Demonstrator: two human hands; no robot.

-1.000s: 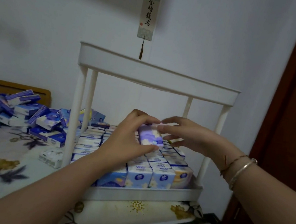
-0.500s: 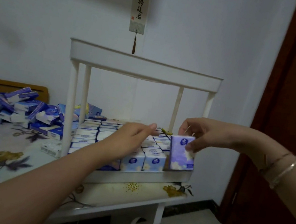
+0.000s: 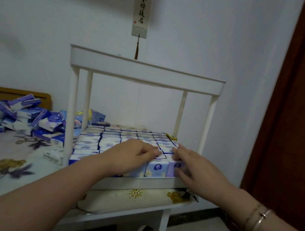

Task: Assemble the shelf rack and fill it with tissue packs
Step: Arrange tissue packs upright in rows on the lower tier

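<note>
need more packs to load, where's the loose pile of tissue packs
In the head view the loose pile of tissue packs lies on the flowered table, left of the shelf rack and in front of a wooden board.

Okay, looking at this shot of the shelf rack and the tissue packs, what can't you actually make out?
- Head view: top tray contents, hidden by its wall.
- Front-row packs partly covered by the left hand and right hand.
- Loose pile: blurred, cut off at the left edge.
</note>
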